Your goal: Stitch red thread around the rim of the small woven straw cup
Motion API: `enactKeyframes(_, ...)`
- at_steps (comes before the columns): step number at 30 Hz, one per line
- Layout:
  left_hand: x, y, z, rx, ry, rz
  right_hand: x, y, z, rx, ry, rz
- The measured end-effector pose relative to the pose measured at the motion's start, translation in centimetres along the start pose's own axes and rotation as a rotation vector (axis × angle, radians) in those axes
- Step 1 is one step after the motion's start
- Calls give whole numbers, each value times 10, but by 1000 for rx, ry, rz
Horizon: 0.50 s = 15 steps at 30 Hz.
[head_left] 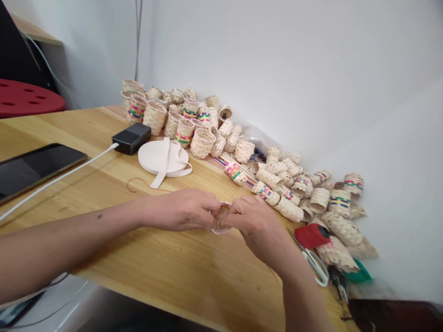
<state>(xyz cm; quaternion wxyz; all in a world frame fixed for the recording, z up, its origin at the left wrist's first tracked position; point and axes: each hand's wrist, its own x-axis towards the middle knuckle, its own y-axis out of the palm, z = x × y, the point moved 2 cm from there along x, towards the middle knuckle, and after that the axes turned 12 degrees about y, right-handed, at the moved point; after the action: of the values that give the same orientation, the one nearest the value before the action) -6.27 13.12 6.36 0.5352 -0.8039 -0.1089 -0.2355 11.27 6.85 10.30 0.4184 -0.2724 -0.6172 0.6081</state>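
Note:
Near the middle of the wooden table, a small round woven basket (pixel 221 228) shows its whitish, stitched-looking rim and brownish inside. My left hand (pixel 188 210) has its fingers closed on the basket's left side. From the right, my right hand (pixel 251 219) pinches the opposite side of the rim, fingertips close to those of the left. The fingers cover much of the basket. A roll of flat white ribbon (pixel 155 157) lies behind my left hand, its loose end towards me. Beside it, a thin reddish thread (pixel 133 180) curls on the wood.
Many small woven baskets (pixel 202 143) are piled along the wall. Scissors (pixel 316 267), a red item (pixel 312 235) and a green item (pixel 360 272) lie at right. A black power bank (pixel 131 138) with a white cable and a phone (pixel 38 168) occupy the table's left.

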Motion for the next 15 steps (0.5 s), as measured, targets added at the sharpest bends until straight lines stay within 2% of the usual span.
enactKeyframes(2,1,-4,-3,-32,25,-32,3,-5,-1,58,-28,65)
enactKeyframes(5,1,-6,-7,-23,39,-11,6,-9,-3,130,-69,123)
enactKeyframes(8,1,-5,-8,-9,73,1,9,-11,-2,156,-89,150)
enactKeyframes(15,-1,-5,-4,3,90,-88,14,-15,2,115,-105,168)
